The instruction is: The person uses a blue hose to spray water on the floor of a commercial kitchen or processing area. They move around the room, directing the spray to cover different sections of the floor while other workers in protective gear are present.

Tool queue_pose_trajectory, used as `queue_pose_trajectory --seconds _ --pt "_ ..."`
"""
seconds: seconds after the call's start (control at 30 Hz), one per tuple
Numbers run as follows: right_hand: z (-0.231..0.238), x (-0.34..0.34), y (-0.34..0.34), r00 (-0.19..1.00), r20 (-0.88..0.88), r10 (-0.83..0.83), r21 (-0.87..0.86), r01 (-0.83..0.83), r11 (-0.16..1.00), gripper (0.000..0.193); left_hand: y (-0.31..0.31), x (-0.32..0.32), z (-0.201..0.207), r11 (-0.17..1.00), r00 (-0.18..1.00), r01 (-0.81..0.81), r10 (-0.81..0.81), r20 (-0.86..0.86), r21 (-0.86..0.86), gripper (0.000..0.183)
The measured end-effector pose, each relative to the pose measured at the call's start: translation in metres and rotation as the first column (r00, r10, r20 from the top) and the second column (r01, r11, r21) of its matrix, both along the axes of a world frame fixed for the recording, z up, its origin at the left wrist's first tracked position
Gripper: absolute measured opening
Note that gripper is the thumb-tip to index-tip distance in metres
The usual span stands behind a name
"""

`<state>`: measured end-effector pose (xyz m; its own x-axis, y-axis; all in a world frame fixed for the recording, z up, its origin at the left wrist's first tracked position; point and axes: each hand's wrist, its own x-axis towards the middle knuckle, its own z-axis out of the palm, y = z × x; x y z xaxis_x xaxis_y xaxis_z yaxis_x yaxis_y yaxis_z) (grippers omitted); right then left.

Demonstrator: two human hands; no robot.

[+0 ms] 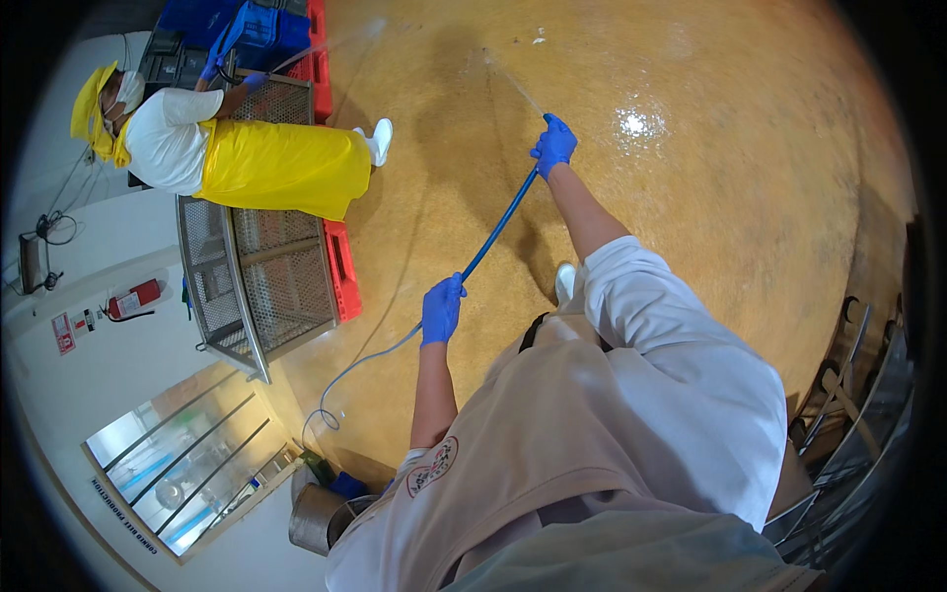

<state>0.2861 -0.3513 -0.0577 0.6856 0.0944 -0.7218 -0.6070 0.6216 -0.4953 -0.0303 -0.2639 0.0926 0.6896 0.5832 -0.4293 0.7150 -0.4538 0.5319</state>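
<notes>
A blue hose point(501, 221) runs between my two gloved hands over the wet yellow floor point(710, 187). My right hand point(554, 148), in a blue glove, is closed around its front end, and a thin jet of water leaves there toward the floor ahead. Farther back on the hose, my left hand point(441, 310), also blue-gloved, is wrapped around it. Behind that hand a thinner grey-blue length of hose point(345, 373) trails down to the floor and loops at the lower left. The nozzle is mostly hidden by my right hand.
At the upper left a co-worker in a yellow apron point(281, 163) sprays water near blue crates point(266, 39). Beside them stand a metal mesh cart point(281, 281) and red pallets point(342, 271). A metal container point(314, 518) sits lower left; metal racks point(838, 424) stand right.
</notes>
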Motion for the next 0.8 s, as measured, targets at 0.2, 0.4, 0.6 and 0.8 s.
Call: queue_pose_trajectory --seconds 0.2,0.4,0.6,0.8 --pt "-0.008 0.026 -0.016 0.993 -0.101 0.053 -0.036 -0.057 0.998 0.015 0.0 0.037 -0.007 0.999 0.994 0.036 -0.034 -0.1 0.011 0.052" --pt "-0.043 0.054 -0.052 0.989 -0.134 0.059 -0.119 -0.075 0.99 0.021 -0.011 0.087 -0.011 0.995 0.99 0.059 -0.069 -0.127 -0.083 0.052" --pt "-0.05 0.097 -0.068 0.988 -0.153 -0.024 -0.148 0.001 0.989 0.015 -0.018 0.132 -0.016 0.989 0.983 0.109 -0.122 -0.135 -0.099 0.051" --pt "-0.045 0.147 -0.07 0.99 -0.091 -0.107 -0.097 0.098 0.99 0.015 -0.021 0.176 -0.017 0.979 0.976 0.186 -0.194 -0.095 -0.08 0.05"
